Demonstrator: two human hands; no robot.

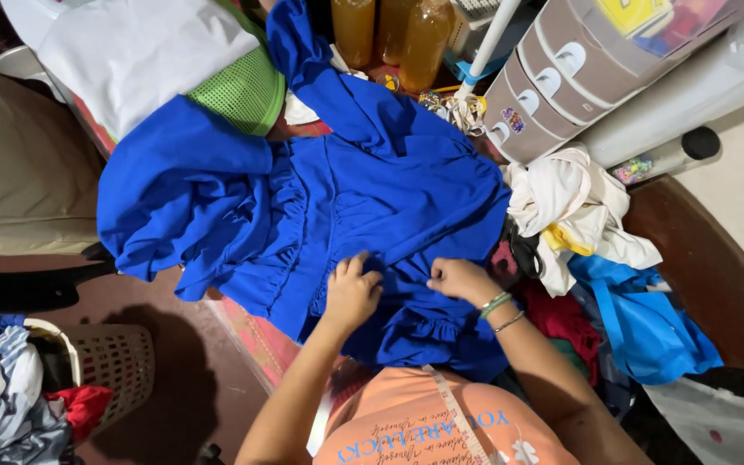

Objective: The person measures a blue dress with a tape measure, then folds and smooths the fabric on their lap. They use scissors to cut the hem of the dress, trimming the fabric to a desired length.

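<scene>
We see both hands down on the blue ruffled garment, which is spread over the work surface in the middle of the scene, reaching from the near edge up to the far side where a sleeve or strap runs toward the bottles.

Left hand: fingers curled, knuckles up, pressing into and bunching the blue cloth at the near centre. It looks clamped on a fold, but the fingertips are buried in the fabric, so we cannot confirm the grip.

Right hand: just right of the left one, close but not touching. Fingers curled together and pinching the same blue cloth near a ruffle. Green and thin bracelets sit on that wrist.

Around it:
- Green mesh basket far left, partly under a white cloth, touching the blue garment's upper edge.
- Three amber bottles at the far centre.
- Small drawer unit far right, tilted in view, with a white pole in front of it.
- Crumpled white fabric right of the garment, touching its edge; lighter blue fabric near right below it.
- Beige laundry basket near left on the floor, holding striped and red clothes.
- A measuring tape hangs over our orange shirt at the near edge.
</scene>
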